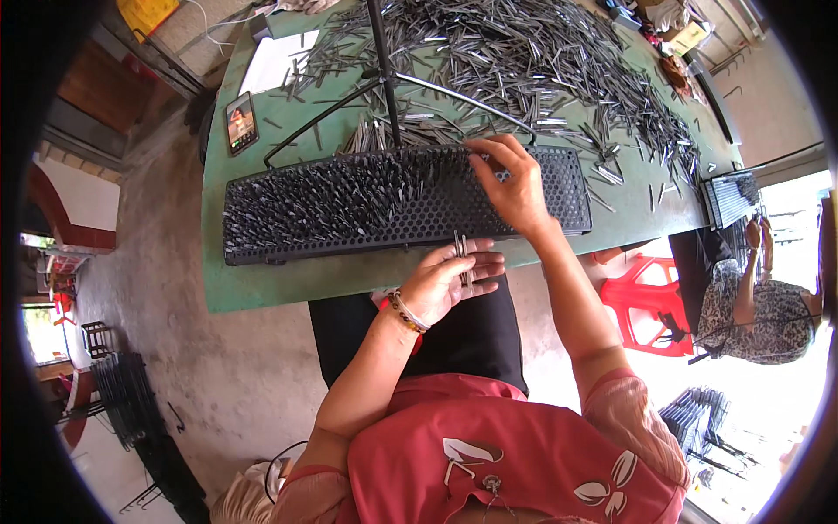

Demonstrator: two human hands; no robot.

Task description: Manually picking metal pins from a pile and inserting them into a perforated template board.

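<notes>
A long black perforated rack (436, 221) lies along the near edge of the green table. Thin dark metal strips (305, 205) stand upright and tilted in its holes, densely on the left side. Just in front of the rack, my left hand (449, 278) is palm up, with a few thin grey metal strips (463, 247) gripped between thumb and fingers. Over the rack's right part, my right hand (517, 188) has its fingers curled toward the thumb at the back edge. Whatever lies between those fingertips is too small to make out.
Loose metal strips (541, 70) are heaped across the table (253, 293). A black stand (387, 74) rises behind the rack. A phone (241, 123) and white paper (278, 63) lie at left. On the right, a co-worker (755, 306) handles another rack (731, 199) near a red stool (648, 301).
</notes>
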